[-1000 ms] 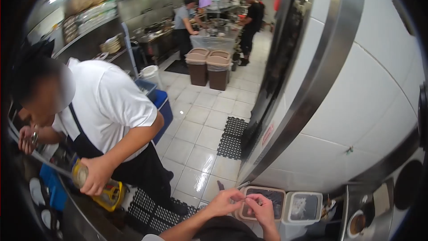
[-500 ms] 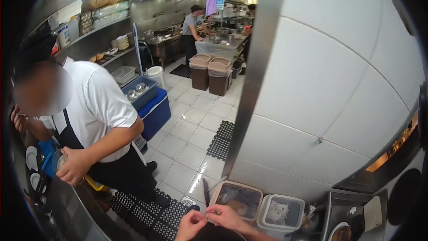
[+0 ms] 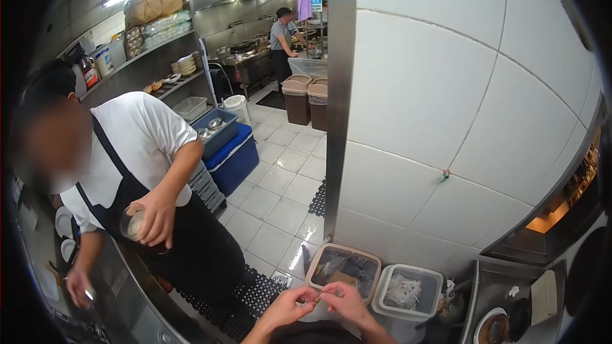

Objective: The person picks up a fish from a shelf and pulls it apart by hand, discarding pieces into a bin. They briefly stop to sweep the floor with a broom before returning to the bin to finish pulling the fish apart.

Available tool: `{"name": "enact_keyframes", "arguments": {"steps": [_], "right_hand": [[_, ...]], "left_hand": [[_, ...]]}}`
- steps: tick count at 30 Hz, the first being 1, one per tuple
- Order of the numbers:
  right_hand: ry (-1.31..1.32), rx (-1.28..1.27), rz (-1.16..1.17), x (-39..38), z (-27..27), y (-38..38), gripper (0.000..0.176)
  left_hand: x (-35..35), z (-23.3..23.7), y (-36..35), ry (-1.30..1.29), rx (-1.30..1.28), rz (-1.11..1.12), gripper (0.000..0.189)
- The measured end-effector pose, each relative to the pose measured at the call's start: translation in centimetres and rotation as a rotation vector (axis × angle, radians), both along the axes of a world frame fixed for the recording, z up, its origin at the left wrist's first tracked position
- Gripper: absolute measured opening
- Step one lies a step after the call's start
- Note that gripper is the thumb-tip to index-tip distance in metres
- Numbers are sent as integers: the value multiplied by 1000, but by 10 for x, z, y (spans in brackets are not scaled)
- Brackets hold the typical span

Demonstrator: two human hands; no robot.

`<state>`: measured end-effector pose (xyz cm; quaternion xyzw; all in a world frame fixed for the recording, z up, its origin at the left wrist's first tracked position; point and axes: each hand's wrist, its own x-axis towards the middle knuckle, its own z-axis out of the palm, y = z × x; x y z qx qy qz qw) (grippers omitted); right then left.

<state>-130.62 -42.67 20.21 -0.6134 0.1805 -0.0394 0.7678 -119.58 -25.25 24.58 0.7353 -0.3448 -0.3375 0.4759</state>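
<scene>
Low in the view, my left hand (image 3: pixel 289 306) and my right hand (image 3: pixel 346 301) meet fingertip to fingertip in front of my dark clothing. The fingers of both are pinched closed around something small between them, too tiny to make out. Just beyond my hands stands a bin with a beige rim (image 3: pixel 378 256), holding dark plastic and a piece of cardboard. To its right is a white-rimmed bin (image 3: pixel 440 280) with crumpled white waste inside.
At left, a co-worker (image 3: pixel 137 153) in a white shirt and dark apron holds a cup (image 3: pixel 132 224). A tiled wall (image 3: pixel 427 89) rises at right. A metal counter (image 3: pixel 475 318) carries a round dish (image 3: pixel 491 326). Black mats (image 3: pixel 255 293) lie on the floor.
My view has shifted, and my hands stay together, pinched. The co-worker has drawn the cup in to the chest and lowered the other hand from the face to the counter.
</scene>
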Motion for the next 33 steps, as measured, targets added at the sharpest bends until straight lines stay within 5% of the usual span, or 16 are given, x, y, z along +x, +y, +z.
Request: {"name": "enact_keyframes", "arguments": {"steps": [2,3,4,7,8,12,14,15,18,19,23,26,28,29,30,33], "right_hand": [[-18,13,10,1,5,-6,17],[9,-7,9,4,8,-9,18],[40,-28,6,7,12,-11,19],[38,-68,38,17,12,-17,18],[34,-83,60,18,13,-17,18],[-7,-21,66,33,17,-16,17],[4,-27,27,35,23,-13,16],[11,-43,15,35,22,-13,15],[71,-69,-40,29,28,-16,17],[85,-77,-89,25,26,-19,18],[102,-113,-330,0,25,-34,11],[112,-83,-520,-22,25,-45,12],[74,-47,-670,-37,20,-57,12],[26,-16,-744,-45,19,-63,13],[45,-11,-790,-53,20,-70,13],[-5,32,-878,-70,18,-94,15]], "left_hand": [[8,26,8,-350,-150,-125,35],[12,50,14,-329,-196,-74,38],[15,82,23,-231,-229,23,39],[-1,178,30,-830,-431,354,33],[-21,200,23,-800,-527,487,27],[-39,226,27,-1195,-847,211,22],[-45,230,-5,-1215,-1106,430,22],[-16,223,-4,-1355,-1165,177,35],[1,230,1,-1359,-994,-106,37],[-1,208,-25,-1339,-1169,84,41],[0,171,-58,-955,-1294,-30,39],[27,151,-65,-356,-880,-388,22],[22,106,-97,116,-650,-156,20],[42,57,-123,25,-635,-271,9],[35,29,-136,329,-379,-138,12],[38,-105,-150,213,-70,-182,17]]}}
